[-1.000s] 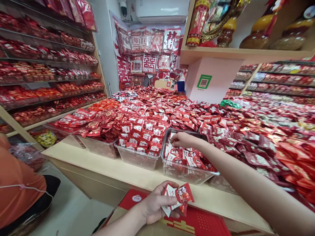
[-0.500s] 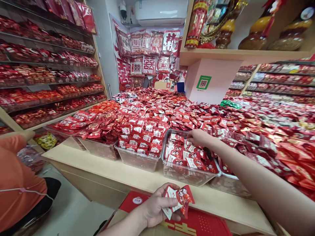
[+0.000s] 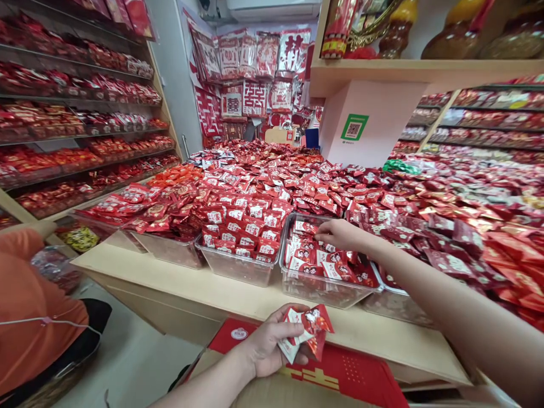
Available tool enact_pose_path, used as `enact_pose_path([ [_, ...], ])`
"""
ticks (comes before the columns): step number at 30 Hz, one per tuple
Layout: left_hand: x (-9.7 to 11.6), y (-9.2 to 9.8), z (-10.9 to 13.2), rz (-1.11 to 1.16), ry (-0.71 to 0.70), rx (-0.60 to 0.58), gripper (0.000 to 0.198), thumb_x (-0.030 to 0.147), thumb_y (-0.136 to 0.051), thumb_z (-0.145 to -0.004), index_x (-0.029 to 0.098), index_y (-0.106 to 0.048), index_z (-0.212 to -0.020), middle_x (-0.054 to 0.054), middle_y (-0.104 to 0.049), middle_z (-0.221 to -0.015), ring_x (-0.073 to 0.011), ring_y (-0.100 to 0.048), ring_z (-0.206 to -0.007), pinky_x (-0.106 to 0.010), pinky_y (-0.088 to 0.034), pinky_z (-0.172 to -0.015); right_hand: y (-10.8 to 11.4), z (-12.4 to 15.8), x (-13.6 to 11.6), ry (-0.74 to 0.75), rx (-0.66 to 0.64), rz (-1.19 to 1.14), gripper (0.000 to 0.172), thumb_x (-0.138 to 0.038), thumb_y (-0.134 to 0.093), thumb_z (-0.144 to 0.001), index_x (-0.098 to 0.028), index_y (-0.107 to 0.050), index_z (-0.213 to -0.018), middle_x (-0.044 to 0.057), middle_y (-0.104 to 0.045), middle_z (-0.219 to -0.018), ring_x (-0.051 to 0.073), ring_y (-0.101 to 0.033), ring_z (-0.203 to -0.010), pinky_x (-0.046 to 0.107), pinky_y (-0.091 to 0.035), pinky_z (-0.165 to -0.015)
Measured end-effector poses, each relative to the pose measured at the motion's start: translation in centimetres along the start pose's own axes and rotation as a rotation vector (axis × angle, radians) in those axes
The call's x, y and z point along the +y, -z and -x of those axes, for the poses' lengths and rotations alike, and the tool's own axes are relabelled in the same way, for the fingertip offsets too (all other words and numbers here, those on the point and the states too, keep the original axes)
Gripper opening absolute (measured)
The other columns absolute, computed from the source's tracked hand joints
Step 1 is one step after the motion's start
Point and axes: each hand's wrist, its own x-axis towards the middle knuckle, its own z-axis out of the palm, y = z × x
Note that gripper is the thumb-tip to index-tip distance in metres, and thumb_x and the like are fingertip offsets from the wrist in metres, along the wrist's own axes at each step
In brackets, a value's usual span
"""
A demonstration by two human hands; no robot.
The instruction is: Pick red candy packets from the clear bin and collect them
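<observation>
My left hand [image 3: 272, 343] is closed round several small red-and-white candy packets [image 3: 312, 328] printed with cartoon figures, above a cardboard box. The thumb presses on top of them. Over a clear plastic bin [image 3: 327, 292], my right hand [image 3: 338, 233] is lowered onto similar packets [image 3: 304, 266] standing in rows. Its fingers are bent and close together at the back of the bin. Whatever lies between those fingertips is hidden. To the left, another clear bin [image 3: 236, 269] is heaped with red packets [image 3: 249, 229].
Under my left hand is a cardboard box with red printed flaps [image 3: 352, 371]. The bins stand along a pale wooden counter edge [image 3: 174, 289]. At the left is a person in an orange top [image 3: 34, 323]. A wooden shelf [image 3: 408, 71] overhangs the heaped packets behind the bins.
The view has tipped slightly downward. My right hand has moved a little left within the bin, while my left hand keeps its packets and has turned them slightly.
</observation>
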Motion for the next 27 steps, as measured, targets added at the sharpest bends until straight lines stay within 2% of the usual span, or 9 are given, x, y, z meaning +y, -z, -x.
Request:
enact_pose_path([
  [5, 0.6, 0.1, 0.0, 0.087, -0.012, -0.09, 0.029, 0.015, -0.049, -0.076, 0.015, -0.049, -0.105, -0.01, -0.063, -0.086, -0.0188, -0.062, -0.071, -0.023, -0.049, -0.054, 0.3, 7.1, -3.9, 0.004, 0.099, -0.278, 0.031, -0.039, -0.041, -0.079, -0.018, -0.061, -0.088, 0.005, -0.063, -0.078, 0.014, -0.055, -0.068, 0.023, -0.041, -0.061],
  [9, 0.6, 0.0, 0.3, 0.082, 0.0, -0.135, 0.03, 0.015, -0.049, -0.076, 0.017, -0.048, -0.106, -0.008, -0.063, -0.087, -0.0195, -0.062, -0.072, -0.028, -0.05, -0.059, -3.2, 12.8, -7.8, 0.052, 0.054, -0.462, 0.036, -0.04, -0.049, -0.075, -0.024, -0.052, -0.107, 0.007, -0.057, -0.101, 0.015, -0.055, -0.075, 0.026, -0.045, -0.065],
  [13, -0.1, 0.1, 0.4, 0.075, 0.001, -0.099, 0.033, 0.012, -0.05, -0.074, 0.022, -0.046, -0.105, -0.005, -0.061, -0.093, -0.017, -0.061, -0.073, -0.031, -0.05, -0.061, -6.9, 14.8, -9.4, 0.129, 0.054, -0.571, 0.031, -0.029, -0.05, -0.076, -0.023, -0.051, -0.106, 0.008, -0.052, -0.108, 0.016, -0.052, -0.092, 0.028, -0.043, -0.078],
  [15, -0.3, 0.1, 0.3, 0.048, -0.03, -0.063, 0.033, 0.01, -0.052, -0.072, 0.022, -0.047, -0.102, -0.005, -0.061, -0.093, -0.0176, -0.061, -0.076, -0.026, -0.049, -0.059, -6.7, 14.7, -8.9, 0.122, 0.054, -0.545, 0.027, -0.029, -0.049, -0.076, -0.023, -0.054, -0.102, 0.007, -0.055, -0.102, 0.016, -0.054, -0.087, 0.027, -0.045, -0.074],
  [17, -0.3, 0.2, 0.0, 0.02, -0.048, -0.05, 0.031, 0.009, -0.054, -0.071, 0.021, -0.047, -0.099, -0.007, -0.061, -0.092, -0.02, -0.062, -0.078, -0.022, -0.047, -0.056, -5.1, 13.8, -7.5, 0.065, 0.096, -0.444, 0.023, -0.032, -0.047, -0.078, -0.022, -0.058, -0.094, 0.006, -0.061, -0.09, 0.015, -0.057, -0.076, 0.027, -0.046, -0.067],
  [19, -0.2, 0.2, -0.2, -0.002, -0.041, -0.051, 0.032, 0.011, -0.056, -0.07, 0.02, -0.046, -0.099, -0.009, -0.061, -0.093, -0.0234, -0.062, -0.079, -0.02, -0.046, -0.054, -2.9, 11.9, -5.6, -0.045, 0.214, -0.258, 0.023, -0.031, -0.043, -0.079, -0.02, -0.061, -0.089, 0.006, -0.063, -0.084, 0.016, -0.058, -0.074, 0.027, -0.045, -0.067],
  [21, -0.1, 0.2, -0.3, -0.015, -0.036, -0.037, 0.034, 0.012, -0.056, -0.069, 0.02, -0.045, -0.1, -0.01, -0.06, -0.095, -0.0257, -0.062, -0.08, -0.021, -0.046, -0.054, -1.0, 9.2, -3.4, -0.15, 0.28, -0.013, 0.024, -0.025, -0.04, -0.08, -0.018, -0.061, -0.09, 0.008, -0.063, -0.088, 0.018, -0.057, -0.079, 0.028, -0.043, -0.071],
  [24, 0.0, 0.2, -0.3, -0.043, -0.035, -0.018, 0.035, 0.011, -0.056, -0.069, 0.02, -0.044, -0.1, -0.01, -0.06, -0.094, -0.0267, -0.062, -0.079, -0.022, -0.046, -0.054, 0.1, 4.5, -0.4, -0.187, 0.112, 0.291, 0.022, -0.019, -0.042, -0.076, -0.013, -0.063, -0.083, 0.013, -0.064, -0.084, 0.023, -0.058, -0.081, 0.03, -0.042, -0.072],
  [27, 0.0, 0.3, -0.2, -0.07, -0.039, -0.026, 0.034, 0.011, -0.056, -0.069, 0.02, -0.043, -0.099, -0.009, -0.06, -0.094, -0.0274, -0.061, -0.079, -0.022, -0.046, -0.054, -0.5, 1.0, 1.7, -0.231, -0.019, 0.411, 0.024, -0.016, -0.041, -0.076, -0.01, -0.062, -0.083, 0.017, -0.064, -0.085, 0.026, -0.059, -0.08, 0.032, -0.043, -0.067],
])
